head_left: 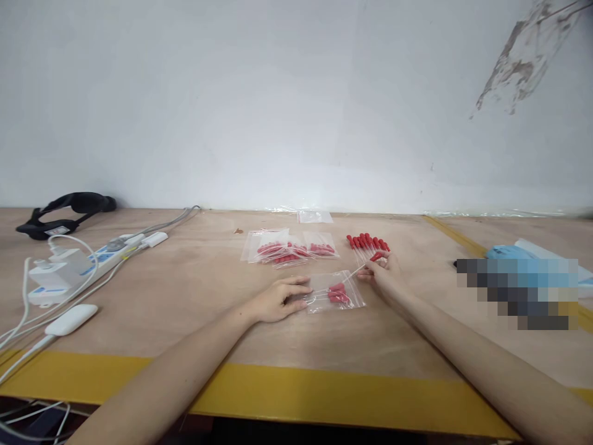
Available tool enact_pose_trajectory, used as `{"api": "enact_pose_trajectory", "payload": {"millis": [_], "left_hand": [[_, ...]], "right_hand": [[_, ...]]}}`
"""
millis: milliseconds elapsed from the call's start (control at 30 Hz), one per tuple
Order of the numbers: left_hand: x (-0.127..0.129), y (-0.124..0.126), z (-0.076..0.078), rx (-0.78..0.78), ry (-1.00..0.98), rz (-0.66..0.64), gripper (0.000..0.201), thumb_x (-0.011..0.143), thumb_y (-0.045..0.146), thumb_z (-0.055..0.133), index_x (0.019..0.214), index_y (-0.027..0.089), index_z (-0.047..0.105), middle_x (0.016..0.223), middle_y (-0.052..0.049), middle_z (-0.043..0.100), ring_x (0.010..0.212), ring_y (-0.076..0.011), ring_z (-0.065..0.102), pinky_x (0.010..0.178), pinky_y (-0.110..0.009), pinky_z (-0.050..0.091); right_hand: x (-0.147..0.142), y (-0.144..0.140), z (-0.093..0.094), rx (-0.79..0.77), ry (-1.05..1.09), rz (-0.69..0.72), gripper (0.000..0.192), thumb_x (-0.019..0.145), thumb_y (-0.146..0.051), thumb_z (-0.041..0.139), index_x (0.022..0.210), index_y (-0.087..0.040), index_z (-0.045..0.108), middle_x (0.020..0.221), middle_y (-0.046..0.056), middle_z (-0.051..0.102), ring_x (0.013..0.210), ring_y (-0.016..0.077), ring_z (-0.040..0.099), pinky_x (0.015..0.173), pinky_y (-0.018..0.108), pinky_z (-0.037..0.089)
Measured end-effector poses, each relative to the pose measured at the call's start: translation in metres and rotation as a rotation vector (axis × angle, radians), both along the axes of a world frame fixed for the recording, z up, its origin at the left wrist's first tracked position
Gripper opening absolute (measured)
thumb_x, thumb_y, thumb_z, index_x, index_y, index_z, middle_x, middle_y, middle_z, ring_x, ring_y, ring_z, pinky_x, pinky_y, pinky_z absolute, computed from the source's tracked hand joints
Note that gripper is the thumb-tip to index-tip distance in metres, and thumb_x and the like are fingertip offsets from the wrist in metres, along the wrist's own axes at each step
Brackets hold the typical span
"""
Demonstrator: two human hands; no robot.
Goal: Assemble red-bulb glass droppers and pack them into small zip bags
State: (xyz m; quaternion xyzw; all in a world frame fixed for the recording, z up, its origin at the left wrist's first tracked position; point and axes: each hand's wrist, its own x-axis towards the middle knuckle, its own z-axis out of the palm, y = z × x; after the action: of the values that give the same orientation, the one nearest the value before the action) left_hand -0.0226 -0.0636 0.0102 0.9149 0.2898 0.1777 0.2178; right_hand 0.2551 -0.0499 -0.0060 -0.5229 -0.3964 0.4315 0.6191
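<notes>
A small clear zip bag lies flat on the table, with a few red-bulbed droppers inside it. At the bag's left edge is my left hand, its thumb and fingers apart and their tips touching the plastic. My right hand, at the bag's upper right, pinches one dropper near its red bulb. This dropper's thin pale stem points down-left over or into the bag; I cannot tell which. Just behind my right hand, several loose droppers lie in a row, bulbs pointing away.
Filled clear bags of red-bulbed droppers lie behind my left hand. Another clear bag is by the wall. At left are a power strip, cables, a white device and a black headset. A blue item lies at right.
</notes>
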Motion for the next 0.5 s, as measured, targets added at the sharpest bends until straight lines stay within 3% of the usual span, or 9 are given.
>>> {"api": "enact_pose_trajectory", "payload": {"millis": [133,233,400,500], "left_hand": [[0.001,-0.001,0.001,0.031,-0.025,0.004,0.049,0.083,0.035,0.049,0.129,0.022,0.039,0.133,-0.008,0.041,0.121,-0.0208,0.039,0.100,-0.036,0.032],[0.001,-0.002,0.002,0.039,-0.039,0.009,0.052,0.083,0.035,0.049,0.131,0.022,0.035,0.132,-0.007,0.042,0.121,-0.0208,0.039,0.100,-0.037,0.032],[0.002,-0.002,0.003,0.033,-0.047,0.003,0.051,0.083,0.034,0.049,0.131,0.023,0.035,0.132,-0.006,0.042,0.120,-0.0213,0.040,0.100,-0.038,0.032],[0.002,-0.001,0.002,0.038,-0.048,-0.007,0.051,0.083,0.034,0.049,0.131,0.023,0.035,0.133,-0.006,0.042,0.121,-0.0210,0.039,0.101,-0.038,0.032]], "right_hand": [[-0.009,-0.003,-0.006,-0.058,0.119,0.105,0.019,0.074,-0.020,0.052,0.086,-0.023,0.038,0.065,-0.002,0.055,0.056,0.0124,0.061,0.061,0.029,0.054],[-0.009,-0.007,-0.007,-0.083,0.061,0.182,0.012,0.072,-0.019,0.057,0.081,-0.018,0.048,0.067,-0.001,0.058,0.055,0.0086,0.058,0.058,0.022,0.052],[-0.007,-0.011,-0.003,-0.115,-0.135,0.329,0.021,0.063,-0.020,0.067,0.082,-0.015,0.059,0.064,-0.002,0.061,0.043,0.0031,0.046,0.037,0.015,0.037],[-0.010,-0.011,0.000,-0.140,-0.156,0.320,0.028,0.057,-0.020,0.072,0.079,-0.016,0.056,0.068,-0.001,0.063,0.036,0.0017,0.041,0.032,0.015,0.030]]}}
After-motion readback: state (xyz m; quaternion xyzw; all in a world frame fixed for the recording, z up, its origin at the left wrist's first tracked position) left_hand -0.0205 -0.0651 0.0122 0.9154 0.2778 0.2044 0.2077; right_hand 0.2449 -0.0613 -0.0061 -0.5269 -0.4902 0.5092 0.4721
